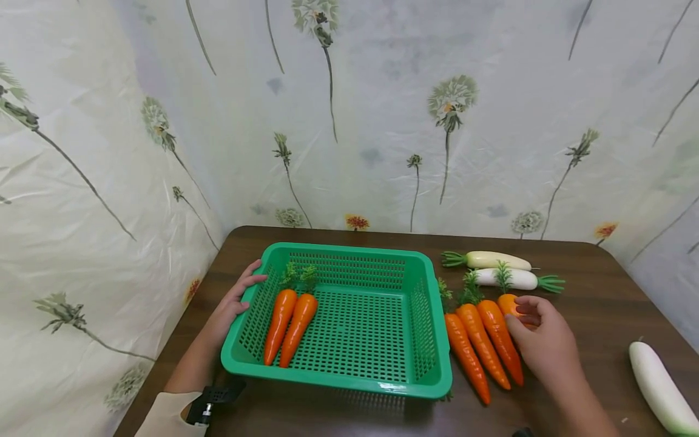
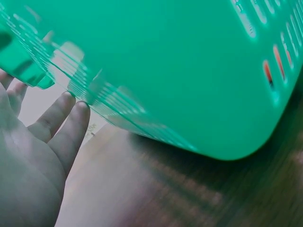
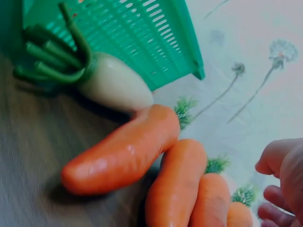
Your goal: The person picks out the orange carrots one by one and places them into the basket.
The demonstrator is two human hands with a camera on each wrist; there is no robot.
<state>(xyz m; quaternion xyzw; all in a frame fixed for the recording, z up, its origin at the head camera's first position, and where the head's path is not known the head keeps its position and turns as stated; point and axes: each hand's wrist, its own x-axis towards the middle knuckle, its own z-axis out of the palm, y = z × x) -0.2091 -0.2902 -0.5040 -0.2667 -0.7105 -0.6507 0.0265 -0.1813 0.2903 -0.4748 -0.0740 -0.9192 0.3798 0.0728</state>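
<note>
My left hand (image 1: 232, 303) rests on the left rim of a green plastic basket (image 1: 349, 379), its fingers fairly straight. Seen from the left wrist, those fingertips touch the basket's slotted side. Two orange carrots (image 1: 281, 318) with leafy tops lie inside the basket, at its left. Outside, right of the basket, several carrots (image 1: 477, 340) lie side by side. My right hand (image 1: 548, 340) is over the rightmost carrot (image 1: 508, 303), thumb and fingers apart around its upper part; the hand covers most of it. From the right wrist, a gap shows between thumb and fingers.
Behind the carrots lie a cream radish (image 1: 499, 260) and a white radish (image 1: 508, 279), both with green stems. A longer white radish (image 1: 661, 385) lies at the far right. One more pale radish (image 3: 116, 80) sits beside the basket. Flowered cloth (image 1: 382, 121) hangs behind the brown table (image 1: 595, 285).
</note>
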